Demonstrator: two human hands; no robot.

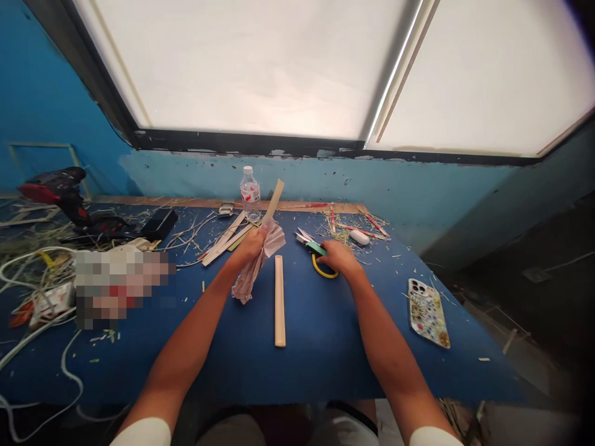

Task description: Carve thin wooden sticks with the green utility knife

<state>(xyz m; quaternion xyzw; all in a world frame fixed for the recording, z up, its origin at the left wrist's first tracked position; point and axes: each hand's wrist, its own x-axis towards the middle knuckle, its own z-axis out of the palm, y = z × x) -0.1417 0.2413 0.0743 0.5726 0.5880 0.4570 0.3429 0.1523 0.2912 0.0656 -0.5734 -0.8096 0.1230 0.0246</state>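
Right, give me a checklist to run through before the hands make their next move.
1. Left hand holding the long strip and crumpled sheet: ok, both are in it.
2. Right hand firmly gripping the yellow-handled tool: cannot tell; it is at the tool, but the grip is partly hidden.
3. Loose strip lying flat: ok, on the table between the forearms.
4. Scraps swept away: not ok, they lie beyond the right hand and elsewhere.
5. Bottle upright and capped: ok.
6. Phone apart from both hands: ok, right of the right forearm.
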